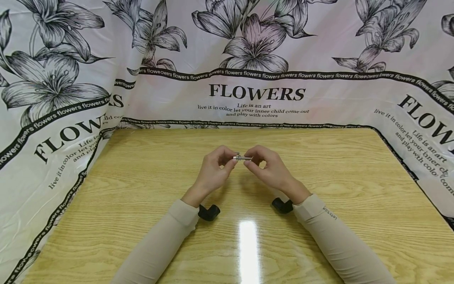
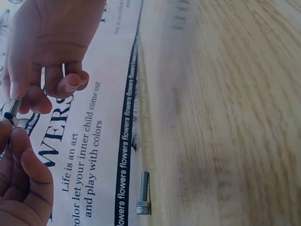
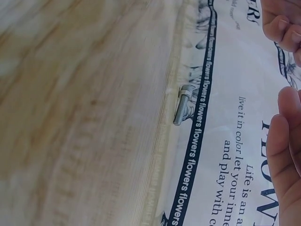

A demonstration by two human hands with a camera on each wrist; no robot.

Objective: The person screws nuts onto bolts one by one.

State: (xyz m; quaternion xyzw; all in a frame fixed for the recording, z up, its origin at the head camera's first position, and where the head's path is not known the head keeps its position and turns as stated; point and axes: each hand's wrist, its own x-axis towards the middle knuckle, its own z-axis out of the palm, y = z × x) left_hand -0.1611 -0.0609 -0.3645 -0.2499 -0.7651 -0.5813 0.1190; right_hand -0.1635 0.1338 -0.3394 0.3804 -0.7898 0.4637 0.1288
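Note:
Out in front, over the far half of the table, both hands meet at a small silver bolt (image 1: 245,158) with a hex nut (image 2: 10,117) on it. My left hand (image 1: 214,165) pinches the end beside the nut between thumb and fingers. The fingertips of my right hand (image 1: 267,165) pinch the threaded shaft at its other end. In the right wrist view the right hand (image 3: 287,160) shows only partly, and the held bolt falls outside that view. A second bolt (image 2: 144,193) lies on the table beyond the hands, its thick end toward the left.
The wood-grain table (image 1: 142,169) ends at a white curtain (image 1: 170,102) printed with flowers and lettering, which walls in the back and sides. Black camera mounts (image 1: 209,213) sit under both wrists. Light glares off the table's near middle.

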